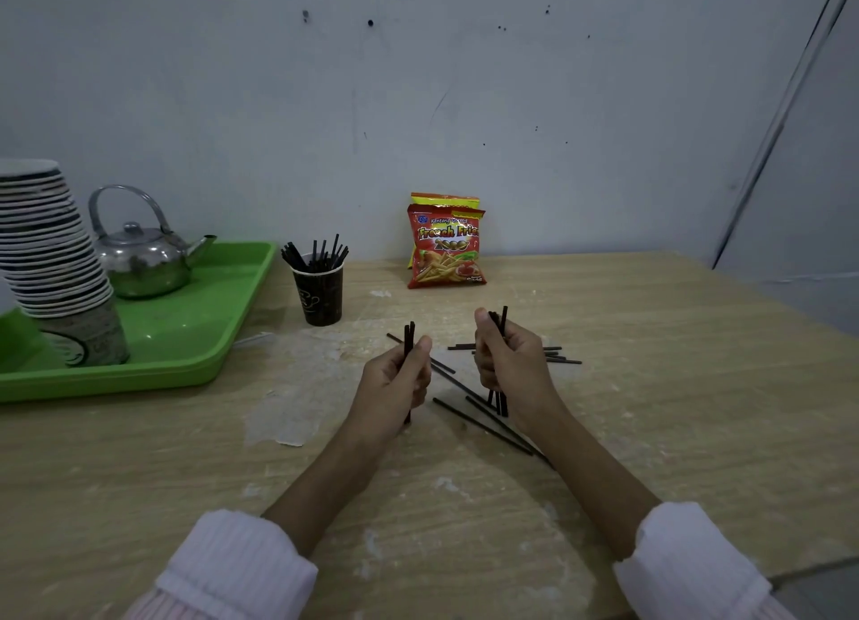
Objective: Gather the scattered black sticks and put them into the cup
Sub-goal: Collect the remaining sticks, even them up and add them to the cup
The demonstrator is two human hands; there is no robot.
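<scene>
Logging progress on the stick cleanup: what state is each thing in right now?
left hand, grips a stick bundle upright
right hand, grips a second bundle upright
loose sticks, lying on the table
cup, upright, stored sticks standing in it
kettle, lid on, on the green tray
stacked cups, nested, on the tray

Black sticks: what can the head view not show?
Head view: thin black sticks in the dark paper cup are uncountable; its wall hides their lower parts.
Bundles in left hand and right hand: fingers cover their middles.
Loose sticks on wooden table: right forearm covers some ends.
</scene>
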